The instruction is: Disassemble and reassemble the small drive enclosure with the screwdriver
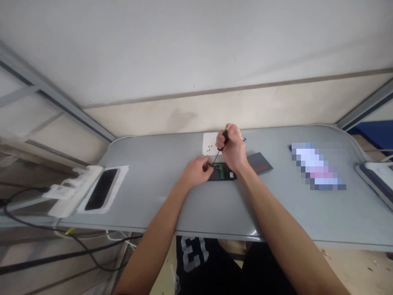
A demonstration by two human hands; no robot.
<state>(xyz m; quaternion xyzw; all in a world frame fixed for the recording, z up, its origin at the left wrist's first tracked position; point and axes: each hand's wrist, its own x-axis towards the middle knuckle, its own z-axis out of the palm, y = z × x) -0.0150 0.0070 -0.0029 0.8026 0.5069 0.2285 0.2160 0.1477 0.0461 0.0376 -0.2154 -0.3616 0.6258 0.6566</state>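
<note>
My right hand [233, 149] is wrapped round the dark handle of a screwdriver [226, 134] with a yellow mark at its top. The thin shaft slants down and left to an opened black device [229, 173] with a green circuit board [221, 171] exposed. At the device's left end, my left hand [198, 170] has its fingers pinched together near the screwdriver's tip; something dark shows between them, too small to make out. A flat dark grey panel [260, 160] lies just right of the device, partly behind my right wrist.
Behind the device, a white sheet [206, 139] bears several tiny dark screws. A black-screened phone [102, 189] lies on white paper at left, beside a white power strip [76, 192] with cables. A pixelated object [317, 166] and a white-and-dark device [376, 180] are at right on the grey table [147, 159].
</note>
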